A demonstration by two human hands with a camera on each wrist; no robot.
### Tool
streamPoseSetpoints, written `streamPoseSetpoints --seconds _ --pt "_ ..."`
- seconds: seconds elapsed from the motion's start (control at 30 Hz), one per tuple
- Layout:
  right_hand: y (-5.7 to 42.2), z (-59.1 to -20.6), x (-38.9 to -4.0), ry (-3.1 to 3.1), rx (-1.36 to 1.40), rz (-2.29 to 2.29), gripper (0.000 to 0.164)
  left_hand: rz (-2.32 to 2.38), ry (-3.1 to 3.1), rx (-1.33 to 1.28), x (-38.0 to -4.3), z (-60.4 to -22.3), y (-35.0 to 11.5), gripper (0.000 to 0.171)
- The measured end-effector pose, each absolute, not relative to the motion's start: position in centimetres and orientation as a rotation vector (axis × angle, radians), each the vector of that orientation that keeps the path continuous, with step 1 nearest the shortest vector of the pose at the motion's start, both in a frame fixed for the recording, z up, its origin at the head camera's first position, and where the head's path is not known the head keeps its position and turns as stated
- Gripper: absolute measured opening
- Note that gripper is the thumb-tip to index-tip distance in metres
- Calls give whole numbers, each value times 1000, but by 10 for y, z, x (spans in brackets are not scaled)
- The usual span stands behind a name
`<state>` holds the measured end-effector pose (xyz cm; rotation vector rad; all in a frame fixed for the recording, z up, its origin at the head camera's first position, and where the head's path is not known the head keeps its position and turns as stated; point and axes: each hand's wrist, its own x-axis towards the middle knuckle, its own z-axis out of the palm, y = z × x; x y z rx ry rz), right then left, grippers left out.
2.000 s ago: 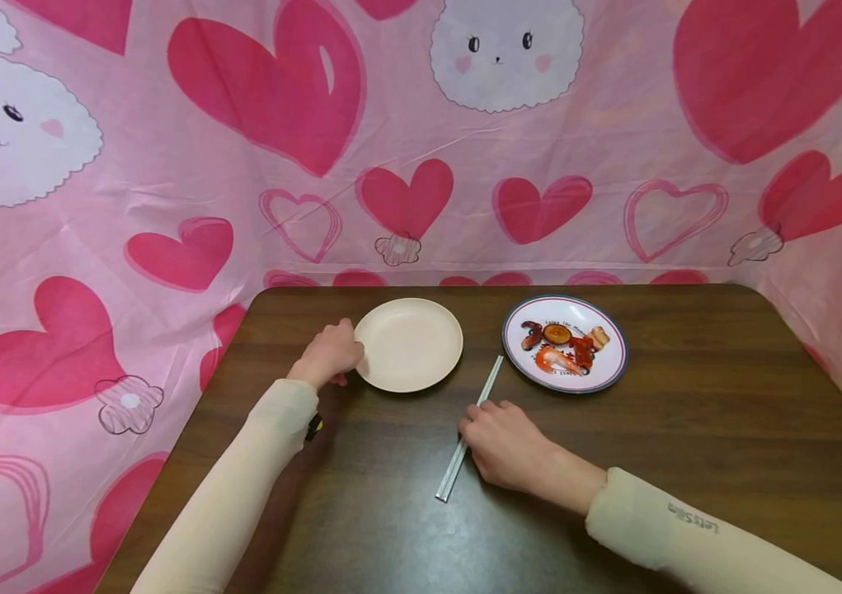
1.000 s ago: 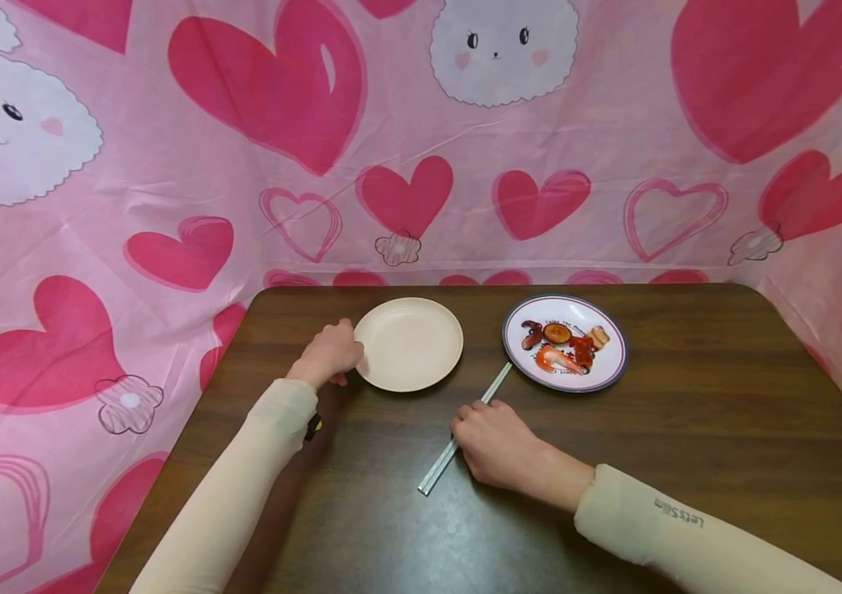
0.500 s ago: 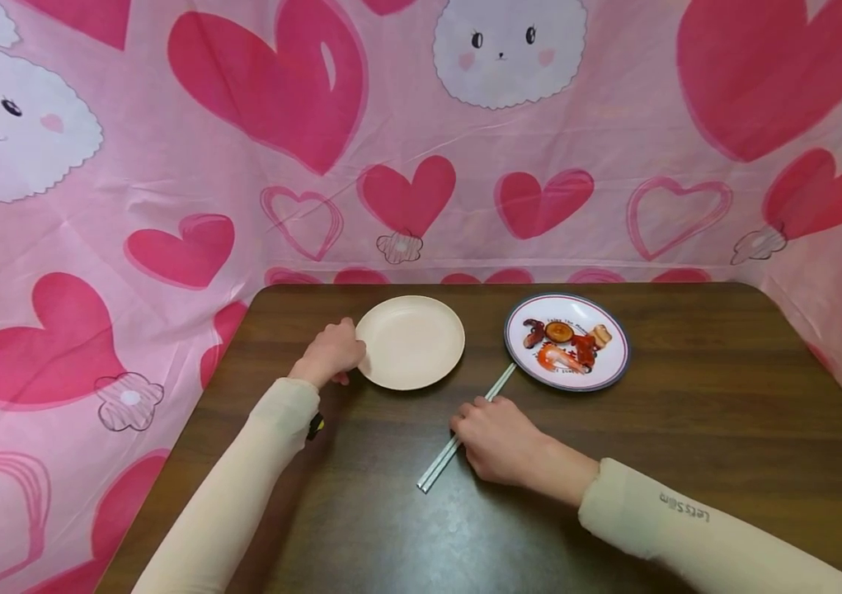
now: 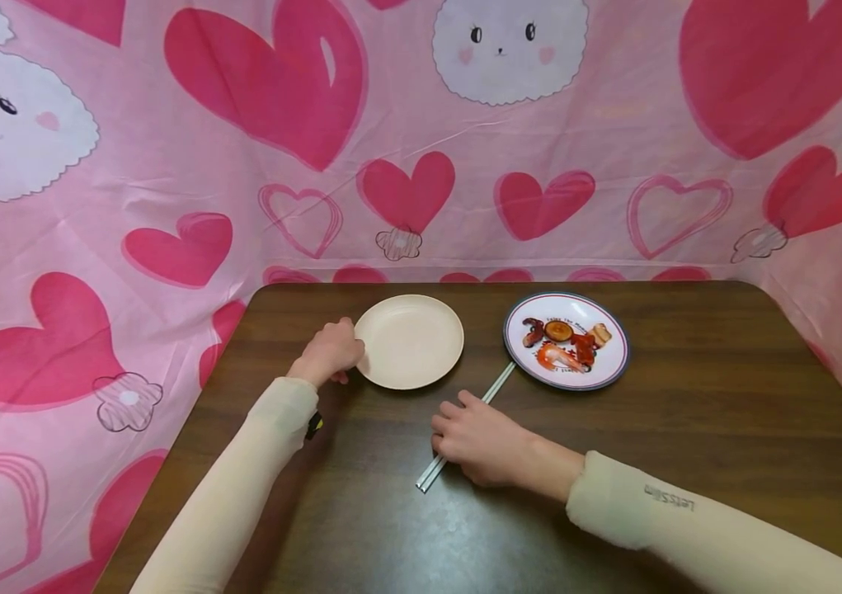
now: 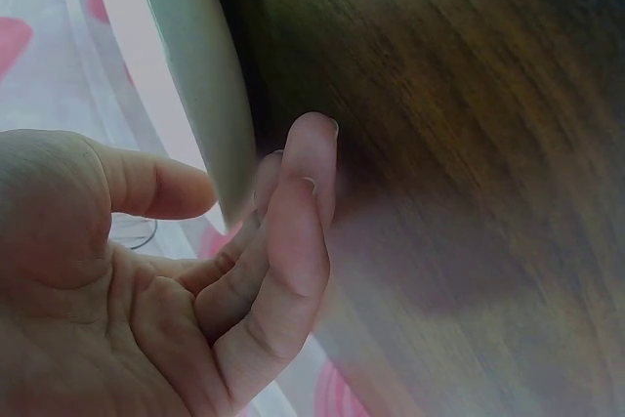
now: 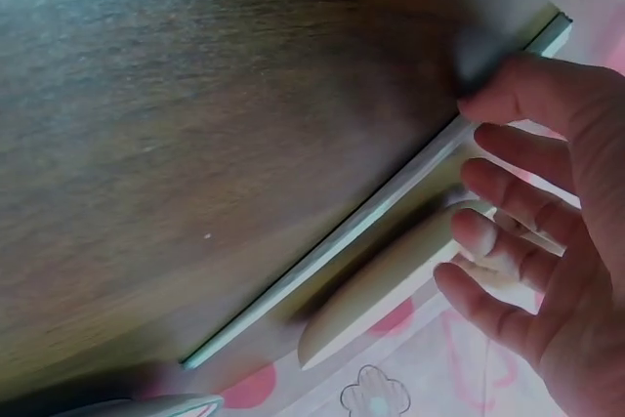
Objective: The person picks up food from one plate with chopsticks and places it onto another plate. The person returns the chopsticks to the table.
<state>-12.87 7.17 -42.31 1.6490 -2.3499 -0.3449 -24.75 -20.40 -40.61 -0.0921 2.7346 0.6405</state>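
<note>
While working outward from the chopsticks point(image 6: 332, 238), lying slantwise on the table point(image 4: 725, 412) near left of the patterned plate point(image 4: 606, 363), see the right hand point(image 4: 476, 441), just shifted leftward over them, with loosely spread fingers and apparently gripping nothing; cannot tell about thumb contact. Judge this a release, probably leaving the pair settled. Farther left, find the left hand point(image 4: 327, 353), partly bent, holding the cream plate point(image 4: 409, 342) by its left rim; far right, spot food pieces point(image 4: 558, 331).
</note>
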Motion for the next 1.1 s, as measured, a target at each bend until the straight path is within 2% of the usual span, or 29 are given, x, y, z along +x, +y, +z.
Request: streamPoseSetpoints --seconds 0.37,0.7,1.1 --pt "60 -420 -125 -2344 1632 -487 12 647 2744 -66 -248 -406 -201 37" --pt "51 -421 -123 -2402 1593 -540 16 646 2734 -64 -249 -406 -199 26" --pt "48 -422 -122 -2371 1561 -611 14 815 2668 -61 -254 -413 -205 45"
